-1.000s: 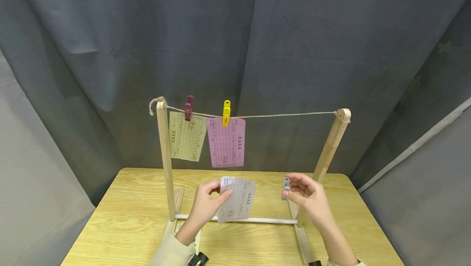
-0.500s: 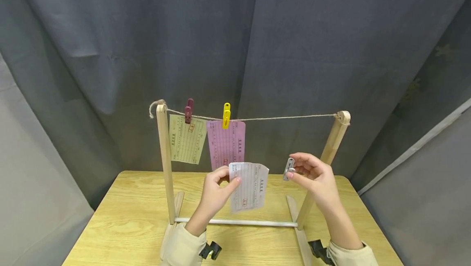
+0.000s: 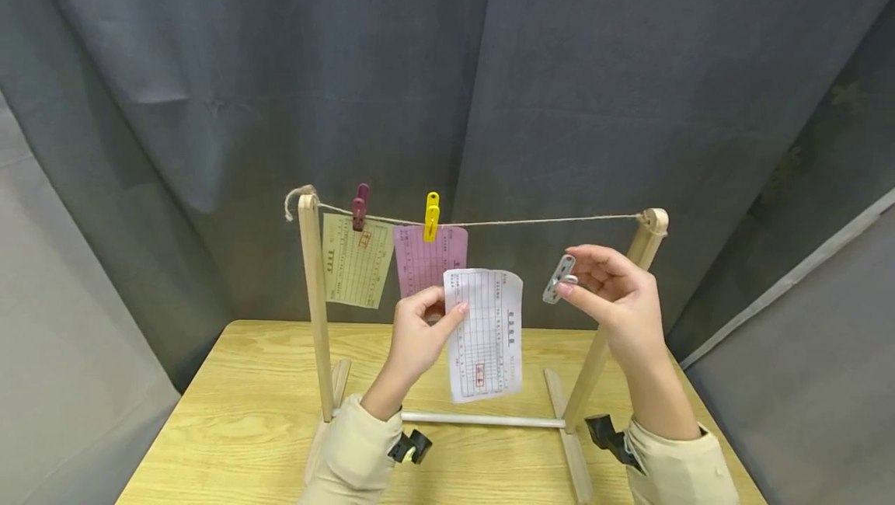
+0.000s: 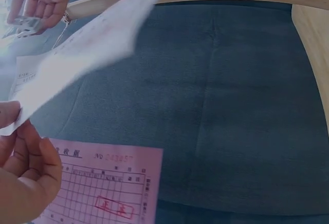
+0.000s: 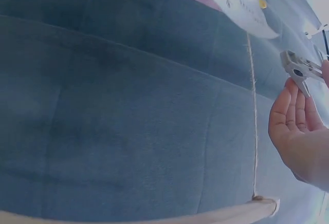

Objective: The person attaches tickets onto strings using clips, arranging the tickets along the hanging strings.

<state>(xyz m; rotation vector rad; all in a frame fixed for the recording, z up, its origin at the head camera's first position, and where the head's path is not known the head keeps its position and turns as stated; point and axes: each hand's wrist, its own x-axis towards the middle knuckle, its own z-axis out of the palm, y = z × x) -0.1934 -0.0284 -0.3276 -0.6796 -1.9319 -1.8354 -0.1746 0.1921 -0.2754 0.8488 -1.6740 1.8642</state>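
My left hand (image 3: 417,338) pinches a white printed receipt slip (image 3: 485,338) by its left edge, between thumb and fingers. The slip stands upright below the string (image 3: 545,221) and overlaps the lower right of a pink slip (image 3: 423,252). To the right, my right hand (image 3: 618,295) pinches a grey clothespin (image 3: 558,280) between thumb and fingertips, just below the string near the right post. In the right wrist view the clothespin (image 5: 298,69) shows its jaws pointing left. A yellow clothespin (image 3: 431,217) holds the pink slip on the string; a maroon one holds a yellow-green slip (image 3: 356,264).
The string runs between a left wooden post (image 3: 316,311) and a right wooden post (image 3: 646,237). A white rod (image 3: 482,419) joins the posts low down, over the wood-grain table (image 3: 231,388). Dark grey curtain (image 3: 594,78) hangs behind.
Both hands have risen toward the string. The white slip has moved up and slightly right, and now faces the head view more squarely. The grey clothespin has gone up and tilted.
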